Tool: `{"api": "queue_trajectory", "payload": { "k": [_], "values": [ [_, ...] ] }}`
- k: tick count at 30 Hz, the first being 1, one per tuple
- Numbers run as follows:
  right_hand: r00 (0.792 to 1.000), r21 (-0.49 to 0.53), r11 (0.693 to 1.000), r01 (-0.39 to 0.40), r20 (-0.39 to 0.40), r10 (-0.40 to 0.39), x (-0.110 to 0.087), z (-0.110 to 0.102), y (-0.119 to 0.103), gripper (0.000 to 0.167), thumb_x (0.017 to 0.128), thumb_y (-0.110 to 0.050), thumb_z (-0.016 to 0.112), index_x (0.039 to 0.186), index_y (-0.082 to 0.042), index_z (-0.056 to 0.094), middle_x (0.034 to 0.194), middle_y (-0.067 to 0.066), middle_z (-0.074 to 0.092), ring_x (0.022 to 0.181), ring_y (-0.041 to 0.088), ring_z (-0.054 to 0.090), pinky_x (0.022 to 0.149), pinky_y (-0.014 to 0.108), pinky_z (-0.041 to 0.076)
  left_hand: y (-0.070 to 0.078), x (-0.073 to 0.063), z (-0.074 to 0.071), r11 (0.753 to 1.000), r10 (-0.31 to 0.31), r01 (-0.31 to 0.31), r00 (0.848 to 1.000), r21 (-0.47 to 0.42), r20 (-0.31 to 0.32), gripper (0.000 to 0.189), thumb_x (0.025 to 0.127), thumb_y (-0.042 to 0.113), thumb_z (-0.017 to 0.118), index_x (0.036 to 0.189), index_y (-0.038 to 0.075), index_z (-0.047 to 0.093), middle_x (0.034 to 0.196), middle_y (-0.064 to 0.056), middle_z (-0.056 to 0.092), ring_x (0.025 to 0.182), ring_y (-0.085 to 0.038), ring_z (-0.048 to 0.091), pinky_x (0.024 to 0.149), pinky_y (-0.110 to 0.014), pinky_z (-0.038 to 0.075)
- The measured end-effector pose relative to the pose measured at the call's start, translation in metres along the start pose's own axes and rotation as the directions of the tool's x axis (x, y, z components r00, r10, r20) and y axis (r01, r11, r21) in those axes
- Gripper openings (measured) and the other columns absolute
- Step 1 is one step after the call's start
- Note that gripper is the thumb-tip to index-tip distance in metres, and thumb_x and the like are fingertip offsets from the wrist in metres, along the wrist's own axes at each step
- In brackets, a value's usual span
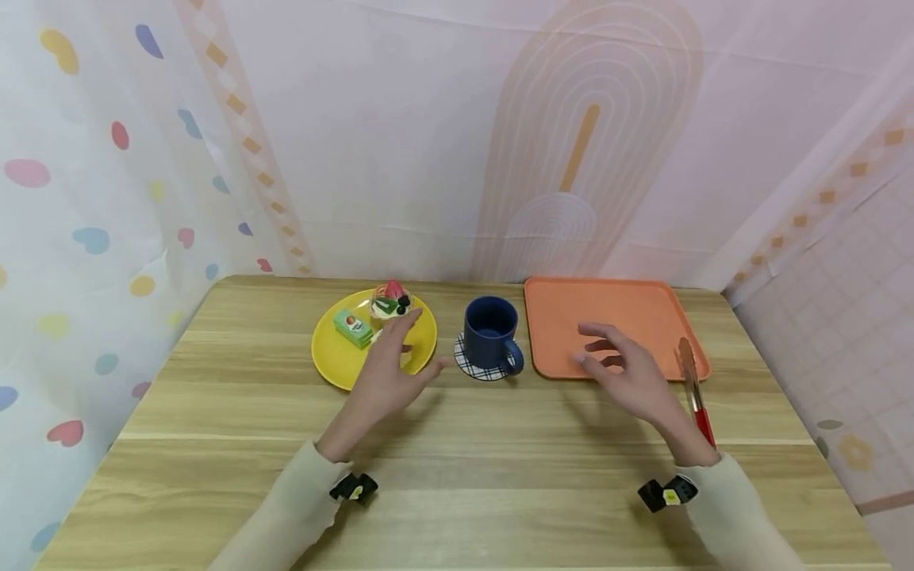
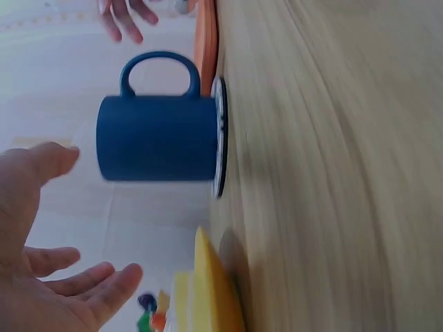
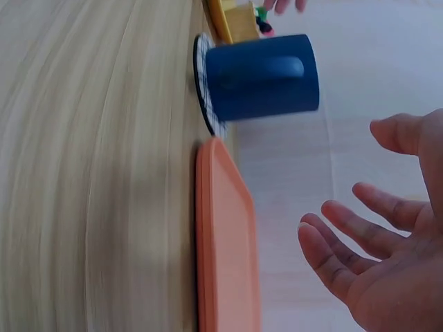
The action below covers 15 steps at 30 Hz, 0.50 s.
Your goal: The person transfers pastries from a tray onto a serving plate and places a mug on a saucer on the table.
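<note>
A dark blue mug (image 1: 489, 329) stands upright on a round checked coaster (image 1: 467, 363), its handle toward the near right. My left hand (image 1: 389, 369), holding nothing, hovers left of the mug with thumb and fingers spread. Behind that hand lies a yellow plate (image 1: 328, 357) bearing a green box-like piece (image 1: 353, 327) and a dessert cup (image 1: 390, 301) topped with a strawberry and dark berries. Over the near edge of an orange tray (image 1: 596, 305) hangs my right hand (image 1: 628, 373), fingers loosely bent and apart, with nothing in it. Both wrist views show the mug beyond the fingertips.
Tongs (image 1: 694, 388) with red handles lean across the tray's right edge onto the wooden table (image 1: 471, 492). A patterned cloth (image 1: 400, 143) hangs behind the table, and more cloth lines both sides. Each wrist wears a small black device.
</note>
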State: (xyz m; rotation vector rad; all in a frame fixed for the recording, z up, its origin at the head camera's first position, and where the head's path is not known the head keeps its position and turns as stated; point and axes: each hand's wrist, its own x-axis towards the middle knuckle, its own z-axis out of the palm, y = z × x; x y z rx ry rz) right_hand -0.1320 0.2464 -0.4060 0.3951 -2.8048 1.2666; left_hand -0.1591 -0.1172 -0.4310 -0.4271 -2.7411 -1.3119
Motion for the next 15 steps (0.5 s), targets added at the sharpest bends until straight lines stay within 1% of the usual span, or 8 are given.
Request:
{"api": "queue_trajectory", "payload": {
  "k": [2,4,7,8,10,11,13,15],
  "values": [
    [1.0,-0.024,1.0,0.015,-0.012,-0.015,-0.005,-0.006,0.003,0.049,0.103,-0.025,0.064,0.149,-0.014,0.051,0.144,0.015,0.058,0.125,0.036,0.061,0.096,0.045,0.058,-0.004,-0.003,-0.008,1.0,0.011,-0.011,1.0,0.008,-0.023,0.088,0.09,0.036,0.08,0.159,0.01,0.033,0.157,-0.014,0.041,0.134,-0.037,0.052,0.108,-0.052,0.055],
    [0.999,-0.053,0.998,0.031,-0.033,-0.033,-0.01,-0.012,0.005,0.051,0.102,-0.024,0.065,0.15,-0.014,0.05,0.144,0.015,0.057,0.125,0.038,0.06,0.095,0.049,0.058,-0.007,-0.007,-0.016,0.999,0.012,-0.01,0.999,0.041,-0.038,0.091,0.089,0.042,0.079,0.161,0.014,0.03,0.16,-0.013,0.038,0.134,-0.037,0.051,0.109,-0.055,0.053],
    [0.997,-0.095,0.995,0.042,-0.059,-0.048,-0.016,-0.024,0.007,0.054,0.102,-0.024,0.066,0.152,-0.014,0.048,0.146,0.016,0.055,0.127,0.039,0.056,0.096,0.056,0.055,-0.011,-0.013,-0.028,0.995,0.009,-0.003,0.998,0.1,-0.054,0.094,0.089,0.048,0.078,0.162,0.016,0.028,0.163,-0.013,0.033,0.141,-0.038,0.043,0.115,-0.062,0.045],
    [0.997,-0.103,0.994,0.043,-0.065,-0.05,-0.018,-0.028,0.008,0.055,0.102,-0.024,0.066,0.152,-0.014,0.047,0.148,0.016,0.054,0.129,0.039,0.055,0.097,0.056,0.053,-0.013,-0.014,-0.031,0.992,0.009,-0.001,0.998,0.124,-0.058,0.096,0.088,0.05,0.077,0.162,0.017,0.027,0.164,-0.013,0.03,0.145,-0.038,0.039,0.117,-0.064,0.042],
    [0.996,-0.116,0.992,0.041,-0.076,-0.05,-0.022,-0.037,0.011,0.057,0.101,-0.024,0.066,0.153,-0.013,0.046,0.151,0.017,0.051,0.132,0.039,0.051,0.098,0.058,0.049,-0.017,-0.017,-0.037,0.988,0.023,-0.012,0.997,0.156,-0.068,0.098,0.087,0.048,0.079,0.163,0.016,0.026,0.166,-0.014,0.026,0.152,-0.038,0.028,0.121,-0.066,0.035],
    [0.996,-0.116,0.992,0.043,-0.078,-0.052,-0.025,-0.041,0.013,0.058,0.101,-0.023,0.067,0.154,-0.011,0.045,0.153,0.017,0.049,0.135,0.04,0.048,0.1,0.059,0.048,-0.019,-0.019,-0.04,0.986,0.028,-0.016,0.997,0.167,-0.073,0.098,0.087,0.046,0.08,0.163,0.014,0.026,0.166,-0.014,0.025,0.153,-0.038,0.025,0.122,-0.067,0.033],
    [0.996,-0.126,0.991,0.038,-0.076,-0.048,-0.029,-0.05,0.017,0.061,0.101,-0.023,0.067,0.155,-0.009,0.043,0.158,0.019,0.043,0.14,0.044,0.042,0.102,0.064,0.045,-0.022,-0.021,-0.044,0.983,0.04,-0.023,0.995,0.183,-0.087,0.099,0.086,0.044,0.081,0.163,0.014,0.026,0.167,-0.014,0.023,0.154,-0.038,0.022,0.122,-0.067,0.032],
    [0.996,-0.141,0.99,0.03,-0.078,-0.041,-0.034,-0.058,0.022,0.065,0.1,-0.024,0.068,0.157,-0.009,0.041,0.161,0.021,0.038,0.144,0.049,0.036,0.104,0.072,0.04,-0.026,-0.023,-0.049,0.981,0.04,-0.021,0.995,0.194,-0.096,0.1,0.086,0.044,0.082,0.163,0.016,0.025,0.167,-0.013,0.021,0.154,-0.038,0.02,0.121,-0.069,0.032]
  ]
}}
